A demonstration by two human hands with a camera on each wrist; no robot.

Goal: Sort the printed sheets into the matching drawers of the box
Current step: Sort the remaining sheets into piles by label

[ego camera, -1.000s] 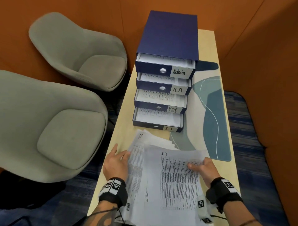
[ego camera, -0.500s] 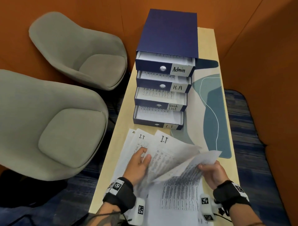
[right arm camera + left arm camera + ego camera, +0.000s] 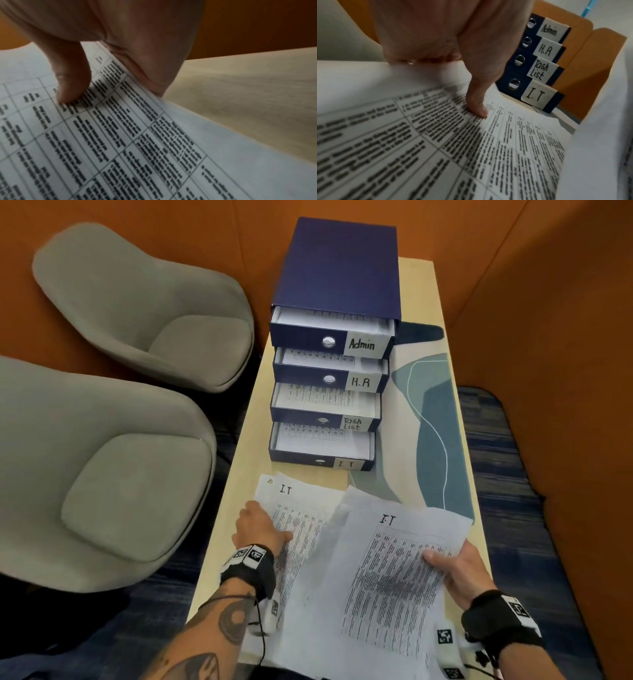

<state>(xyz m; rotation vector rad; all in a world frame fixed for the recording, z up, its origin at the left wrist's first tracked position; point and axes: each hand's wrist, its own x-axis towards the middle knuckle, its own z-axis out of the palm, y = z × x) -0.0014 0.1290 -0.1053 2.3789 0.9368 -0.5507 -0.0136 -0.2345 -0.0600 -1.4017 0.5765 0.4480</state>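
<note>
White paper fills the near end of the table (image 3: pixel 442 313): the right hand (image 3: pixel 459 570) pinches the right edge of a sheet headed "I.T" (image 3: pixel 394 577), thumb on the print and fingers curled under the margin, as the right wrist view shows. Just to its left, the left hand (image 3: pixel 260 529) lies on a second "I.T" sheet (image 3: pixel 301 508) atop the loose stack, thumb pressed to the print; its other fingers are hidden, so I cannot tell whether they grip the paper or merely rest.

Both sheets lie with their long axis running away from the person, headings at the far end, pointing toward the box (image 3: pixel 339 268).

Straight ahead of the stack, slightly left of the pinched sheet, stands the bottom drawer labelled "I.T" (image 3: pixel 322 448), pulled out and already holding printed pages. Above and behind it step the "Task List", "H.R" and "Admin" drawers.

My judgement: the right hand, already holding a matching sheet, needs only to carry it forward and a little left, heading first, into that lowest drawer.
</note>
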